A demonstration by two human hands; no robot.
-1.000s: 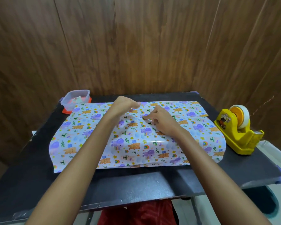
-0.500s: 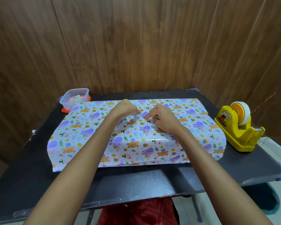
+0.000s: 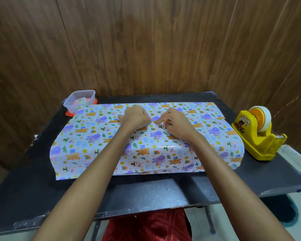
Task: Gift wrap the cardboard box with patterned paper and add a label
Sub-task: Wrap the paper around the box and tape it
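Observation:
Patterned wrapping paper with bears and elephants lies folded over the cardboard box, which is fully hidden beneath it. The paper's two edges overlap in a seam along the top. My left hand sits on that seam with curled fingers and knuckles up. My right hand is just to its right, fingertips pinched at the seam. A short strip of clear tape shows faintly between the two hands, and each hand seems to hold one end. A small printed label lies in a tub at the back left.
A yellow tape dispenser stands at the right of the black table. The clear plastic tub sits on an orange lid at the back left corner. A wooden wall runs behind. Paper overhangs the box to left and right.
Both hands have come closer together over the seam and lowered onto the paper. The tape strip between them now looks shorter.

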